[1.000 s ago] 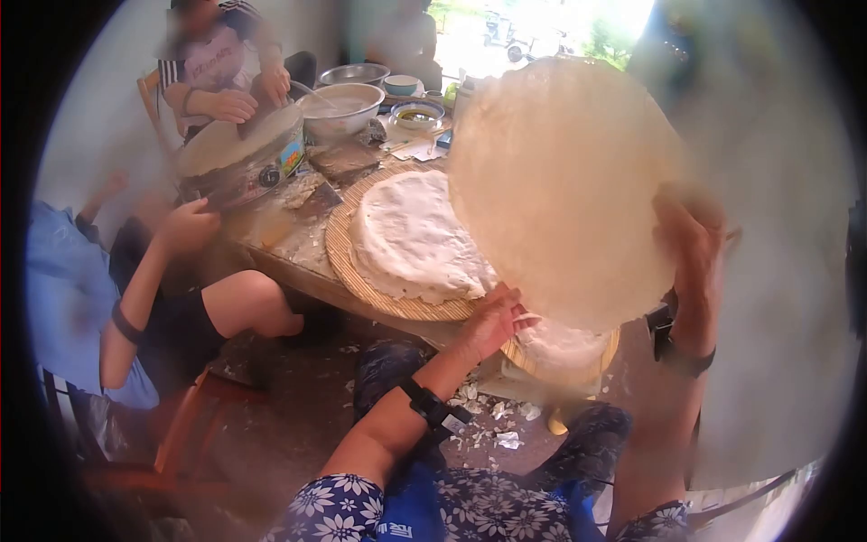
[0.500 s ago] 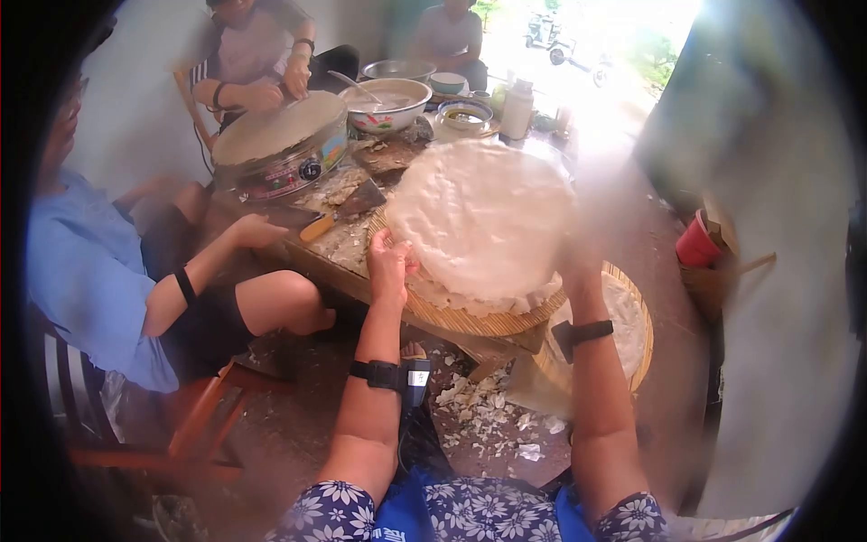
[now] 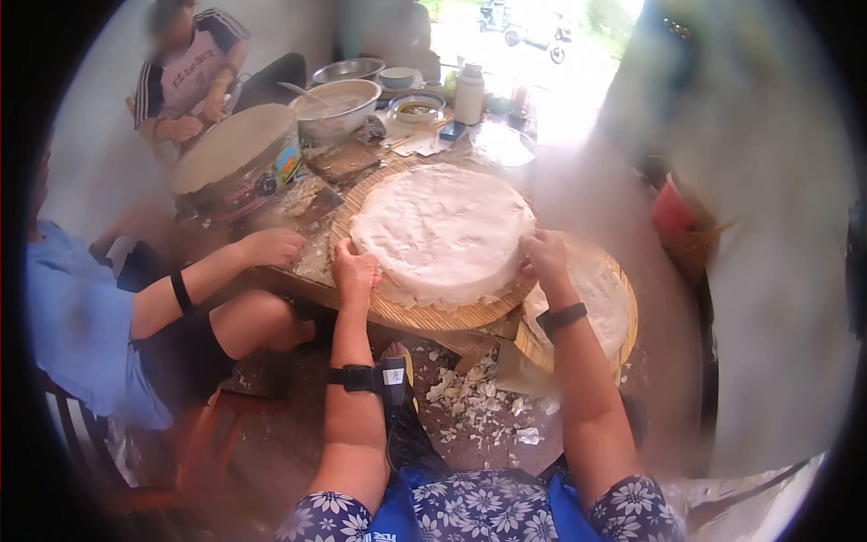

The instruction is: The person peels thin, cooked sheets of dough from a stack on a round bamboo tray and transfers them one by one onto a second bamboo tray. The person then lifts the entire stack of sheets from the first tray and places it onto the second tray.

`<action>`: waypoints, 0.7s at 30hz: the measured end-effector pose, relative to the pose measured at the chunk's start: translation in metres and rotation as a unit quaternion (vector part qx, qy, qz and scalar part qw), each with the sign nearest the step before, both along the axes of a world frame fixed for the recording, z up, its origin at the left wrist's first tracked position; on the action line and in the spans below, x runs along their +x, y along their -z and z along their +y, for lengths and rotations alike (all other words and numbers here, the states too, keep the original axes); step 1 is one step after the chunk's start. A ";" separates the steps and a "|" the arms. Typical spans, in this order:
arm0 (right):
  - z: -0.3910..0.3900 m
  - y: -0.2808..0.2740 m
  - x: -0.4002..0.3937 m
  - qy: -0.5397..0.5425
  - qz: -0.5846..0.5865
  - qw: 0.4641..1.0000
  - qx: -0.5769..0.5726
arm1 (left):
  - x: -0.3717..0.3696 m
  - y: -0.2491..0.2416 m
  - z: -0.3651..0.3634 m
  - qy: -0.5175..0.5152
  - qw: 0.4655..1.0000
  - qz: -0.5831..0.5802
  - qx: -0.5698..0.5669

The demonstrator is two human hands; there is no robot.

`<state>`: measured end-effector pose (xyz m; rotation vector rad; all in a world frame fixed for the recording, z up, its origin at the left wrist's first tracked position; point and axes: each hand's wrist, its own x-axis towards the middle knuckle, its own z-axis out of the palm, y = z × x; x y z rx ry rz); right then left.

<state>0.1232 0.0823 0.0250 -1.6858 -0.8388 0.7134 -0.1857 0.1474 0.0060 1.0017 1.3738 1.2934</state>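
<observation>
A thin, round, pale pancake (image 3: 442, 233) lies wrinkled on a stack of similar sheets, on a round woven tray (image 3: 411, 314) at the table's near corner. My left hand (image 3: 357, 271) has its fingers closed at the pancake's left edge, low over the tray rim. At the right edge my right hand (image 3: 546, 257) pinches the same pancake, its fingertips partly hidden. A second woven tray (image 3: 629, 316) with pale sheets sits lower, below my right hand and forearm.
A round griddle (image 3: 235, 149), a basin of batter with a ladle (image 3: 339, 108), a bowl (image 3: 417, 108) and a bottle (image 3: 469, 95) stand farther back. A co-worker's hand (image 3: 273, 247) rests near the table's left edge. Pale scraps (image 3: 479, 397) litter the floor; a red container (image 3: 673, 208) is at right.
The pancake has come down flat onto the stack, with both my hands still at its edges. The co-worker's hand on the left has moved forward, and the scraper beside it is no longer visible. My view has shifted.
</observation>
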 end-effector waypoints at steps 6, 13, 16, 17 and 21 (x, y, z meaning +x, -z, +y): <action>-0.050 -0.008 0.022 0.048 -0.024 0.998 0.012 | 0.000 -0.001 -0.002 0.023 1.000 -0.010 0.006; -0.136 0.017 0.072 0.095 0.011 0.995 -0.021 | -0.001 0.008 0.003 0.017 0.998 0.057 0.008; -0.161 0.047 0.096 0.128 0.065 0.989 -0.030 | 0.002 -0.002 -0.002 0.018 0.996 0.082 -0.004; -0.166 0.052 0.099 0.139 0.073 0.987 -0.045 | 0.001 -0.002 -0.001 0.028 0.997 0.072 -0.003; -0.181 0.084 0.104 0.162 0.107 0.979 -0.060 | -0.007 0.010 0.010 0.077 0.996 0.038 -0.005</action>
